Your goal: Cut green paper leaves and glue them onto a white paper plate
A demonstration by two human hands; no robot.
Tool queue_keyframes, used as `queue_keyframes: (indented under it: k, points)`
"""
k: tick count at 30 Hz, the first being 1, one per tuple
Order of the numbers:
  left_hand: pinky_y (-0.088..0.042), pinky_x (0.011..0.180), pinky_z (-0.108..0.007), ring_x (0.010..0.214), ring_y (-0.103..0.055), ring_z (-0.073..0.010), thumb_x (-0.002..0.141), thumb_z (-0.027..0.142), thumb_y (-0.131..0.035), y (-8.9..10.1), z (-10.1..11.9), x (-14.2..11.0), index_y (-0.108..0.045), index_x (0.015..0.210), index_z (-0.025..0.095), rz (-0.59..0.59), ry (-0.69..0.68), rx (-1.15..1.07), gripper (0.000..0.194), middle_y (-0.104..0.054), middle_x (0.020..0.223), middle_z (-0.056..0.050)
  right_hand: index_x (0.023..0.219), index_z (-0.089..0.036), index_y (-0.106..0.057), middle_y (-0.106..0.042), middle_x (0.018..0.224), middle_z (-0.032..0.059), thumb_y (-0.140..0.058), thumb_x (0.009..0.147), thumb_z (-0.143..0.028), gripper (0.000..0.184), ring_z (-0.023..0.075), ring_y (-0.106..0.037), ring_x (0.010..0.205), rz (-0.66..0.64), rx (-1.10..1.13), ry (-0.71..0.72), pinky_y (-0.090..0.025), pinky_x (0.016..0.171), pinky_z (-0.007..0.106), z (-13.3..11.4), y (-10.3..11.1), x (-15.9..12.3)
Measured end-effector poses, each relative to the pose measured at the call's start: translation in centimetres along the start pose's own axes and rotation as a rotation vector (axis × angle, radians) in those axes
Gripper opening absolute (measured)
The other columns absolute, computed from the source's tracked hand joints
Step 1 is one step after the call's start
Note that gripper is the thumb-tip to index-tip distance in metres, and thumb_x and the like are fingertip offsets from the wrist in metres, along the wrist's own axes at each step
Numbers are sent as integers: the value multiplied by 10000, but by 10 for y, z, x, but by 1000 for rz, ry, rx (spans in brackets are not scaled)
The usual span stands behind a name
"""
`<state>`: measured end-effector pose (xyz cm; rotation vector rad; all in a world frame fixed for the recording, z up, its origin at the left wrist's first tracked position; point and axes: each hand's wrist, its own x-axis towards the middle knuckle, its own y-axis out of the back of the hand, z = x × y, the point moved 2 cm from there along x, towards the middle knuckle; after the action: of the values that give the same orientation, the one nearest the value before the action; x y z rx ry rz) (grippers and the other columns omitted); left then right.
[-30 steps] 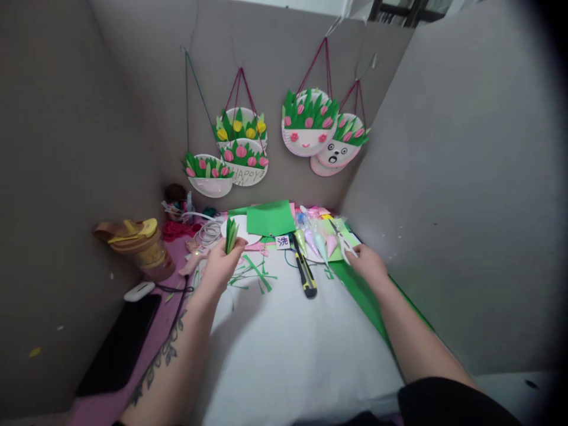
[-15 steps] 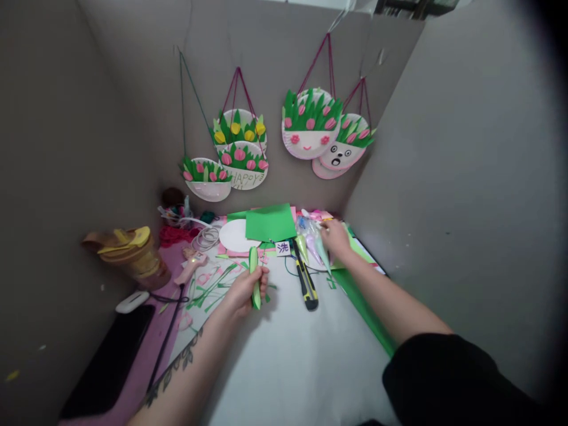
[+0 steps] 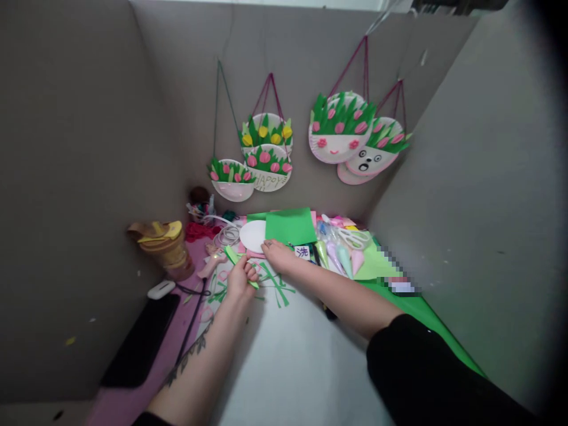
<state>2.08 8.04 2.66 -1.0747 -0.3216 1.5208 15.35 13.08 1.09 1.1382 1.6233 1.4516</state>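
Cut green paper leaves (image 3: 233, 255) are gripped in the closed fingers of my left hand (image 3: 243, 279), their ends sticking out above and below. At the back, my right hand (image 3: 279, 256) has its fingers closed at the right edge of a white paper plate (image 3: 252, 235); its thumb is hidden. A green paper sheet (image 3: 290, 226) overlaps the plate. White-handled scissors (image 3: 355, 238) lie on the piping bags (image 3: 344, 260) at the right. Under my right forearm a utility knife (image 3: 329, 312) is mostly covered.
Green paper scraps (image 3: 279, 287) litter the table around my left hand. Left are a lidded cup (image 3: 166, 254), a white case (image 3: 161, 289), a black tablet-like slab (image 3: 142, 340) and a glue gun (image 3: 210, 266). Decorated paper plates (image 3: 341, 145) hang on the back wall.
My right hand put the scissors down on the bags, then moved left to the white plate. My left hand lowered the green leaves toward the table. The view turned left.
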Motion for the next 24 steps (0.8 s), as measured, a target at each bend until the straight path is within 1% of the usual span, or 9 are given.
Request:
queue_keyframes:
  k: [3, 5, 7, 9, 13, 15, 17, 21, 24]
  points:
    - [-131, 321, -145, 297, -178, -16, 860, 128, -523, -1, 12, 0, -402, 671, 179, 4, -37, -45, 230, -179, 437, 129, 1304, -87, -461, -466, 1386, 226, -670, 726, -153, 619, 319, -420, 1286, -38, 26, -7, -359, 1019, 395, -5, -4, 24]
    - [-123, 320, -147, 296, -172, -13, 849, 118, -527, -1, 19, 0, -395, 668, 179, 14, -56, -72, 232, -179, 438, 129, 1332, -77, -428, -435, 1411, 238, -702, 706, -244, 704, 341, -406, 1299, -43, 67, -20, -353, 1030, 406, -7, -4, 39]
    - [-115, 320, -150, 294, -164, -12, 845, 105, -516, -2, 26, 0, -388, 664, 178, 28, -67, -93, 233, -172, 437, 129, 1325, -69, -433, -441, 1405, 243, -704, 705, -332, 726, 357, -405, 1297, -32, 126, -35, -340, 1042, 422, -8, -4, 53]
    - [-115, 321, -150, 292, -161, -12, 848, 101, -498, -2, 31, -1, -392, 668, 177, 39, -77, -110, 222, -162, 435, 129, 1280, -78, -477, -492, 1360, 240, -736, 659, -348, 725, 371, -437, 1265, -19, 202, -61, -346, 1035, 439, -9, -4, 64]
    - [-114, 326, -148, 296, -163, -11, 838, 110, -506, -4, 39, -5, -410, 674, 174, 37, -102, -136, 201, -146, 437, 128, 1151, -108, -567, -604, 1222, 213, -803, 500, -210, 701, 371, -522, 1166, 49, 414, -115, -376, 1001, 444, -2, -4, 74]
    - [-109, 329, -147, 301, -162, -8, 828, 113, -521, -4, 41, -6, -410, 670, 173, 33, -114, -145, 202, -155, 439, 127, 1146, -125, -568, -616, 1210, 187, -797, 485, -197, 702, 341, -541, 1147, 134, 553, -132, -381, 1001, 426, 7, 2, 74]
    - [-105, 329, -149, 306, -161, -7, 823, 117, -529, -5, 42, -8, -405, 665, 174, 29, -122, -150, 209, -170, 442, 126, 1186, -147, -534, -615, 1213, 154, -774, 540, -273, 701, 293, -561, 1127, 254, 708, -159, -402, 987, 404, 19, 14, 73]
    - [-107, 331, -151, 311, -159, -11, 817, 127, -543, -5, 38, -9, -402, 670, 180, 14, -119, -143, 211, -172, 449, 128, 1200, -205, -466, -654, 1091, 63, -545, 755, -530, 557, 211, -612, 1011, 546, 1008, -233, -487, 882, 381, 45, 53, 65]
    - [-104, 331, -153, 311, -152, -14, 803, 136, -571, -8, 33, -9, -385, 653, 186, -22, -73, -103, 244, -157, 452, 133, 1094, -227, -498, -672, 969, 35, -438, 777, -644, 527, 214, -621, 955, 723, 1146, -264, -518, 817, 376, 59, 84, 47]
